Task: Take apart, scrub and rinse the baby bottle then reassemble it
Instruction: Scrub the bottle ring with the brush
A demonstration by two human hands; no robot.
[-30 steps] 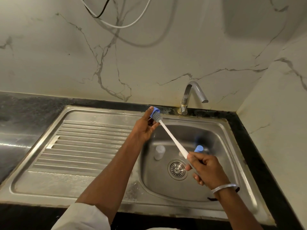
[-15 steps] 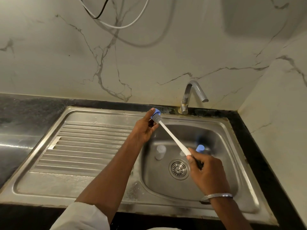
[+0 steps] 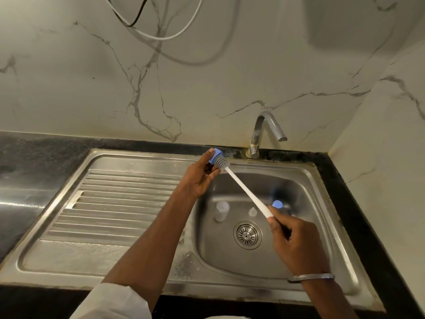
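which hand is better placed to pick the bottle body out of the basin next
Left, probably. The left hand pinches only the small blue ring, and the bottle body lies on its side of the basin. The right hand grips the brush handle.

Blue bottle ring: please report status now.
Left hand holds blue ring. Right hand holds brush, bristles at ring. Bottle waits in sink. Nothing blocking.

We cannot see the far end of the brush handle (image 3: 247,194), because the right hand (image 3: 299,245) covers it. The left hand (image 3: 200,178) hides part of the blue ring (image 3: 215,154). The small clear piece (image 3: 252,211) in the sink (image 3: 322,180) is too tiny to tell. The cables (image 3: 161,35) run off the top edge.
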